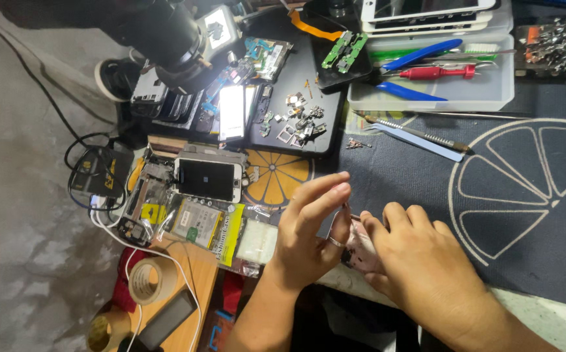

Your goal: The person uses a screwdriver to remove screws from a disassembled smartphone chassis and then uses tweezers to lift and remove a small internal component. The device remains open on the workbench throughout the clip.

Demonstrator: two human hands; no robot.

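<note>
Head view: near edge of dark blue patterned cloth mat.
Left hand: pinching small pale phone part.
Right hand: closed over it — best kept steady, low.

mat: matt dark cloth | tray: translucent plastic | phone: glossy glass | tape roll: matt paper

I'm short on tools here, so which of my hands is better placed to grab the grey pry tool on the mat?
The right hand, probably. The pry tool lies straight beyond it on the mat, while the left hand sits further left and pinches the small part.
</note>
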